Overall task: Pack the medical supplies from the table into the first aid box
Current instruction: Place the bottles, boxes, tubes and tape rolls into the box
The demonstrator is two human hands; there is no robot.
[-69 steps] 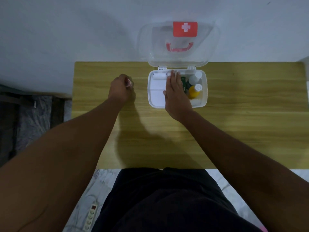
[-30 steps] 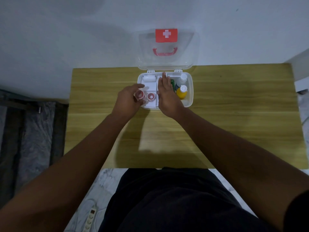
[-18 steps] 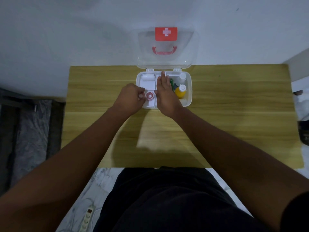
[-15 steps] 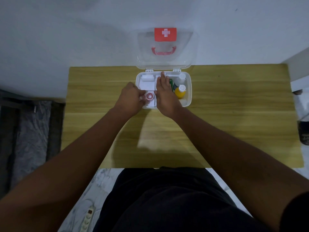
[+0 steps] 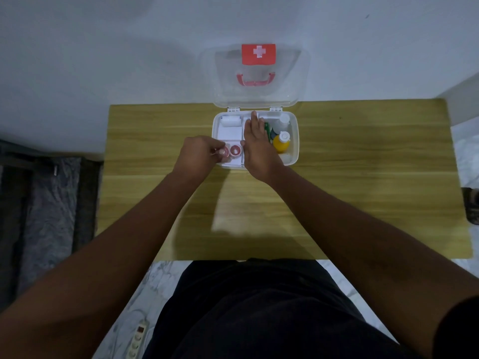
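From the head camera, the box (image 5: 294, 141) sits at the far edge of the table (image 5: 363, 156), about midway along it, its clear lid (image 5: 259, 94) standing open against the wall. My left hand (image 5: 199, 155) is at the box's near left corner, fingers curled and pinched on a small red roll (image 5: 225, 152) that sits at the left of the near left compartment; in this dim light it looks like tape, though I can't be sure. A second red roll (image 5: 235, 151) lies just beside it in the same compartment. My right hand (image 5: 258, 146) lies flat and open, palm down, over the middle of the box, fingers stretched toward the hinge, holding nothing. A white bandage (image 5: 230, 122) lies in the far left compartment. To the right of my hand, a yellow bottle (image 5: 281, 145) and a clear bottle (image 5: 282, 120) are in the right compartment, with something green (image 5: 267, 128) partly hidden under my fingers.
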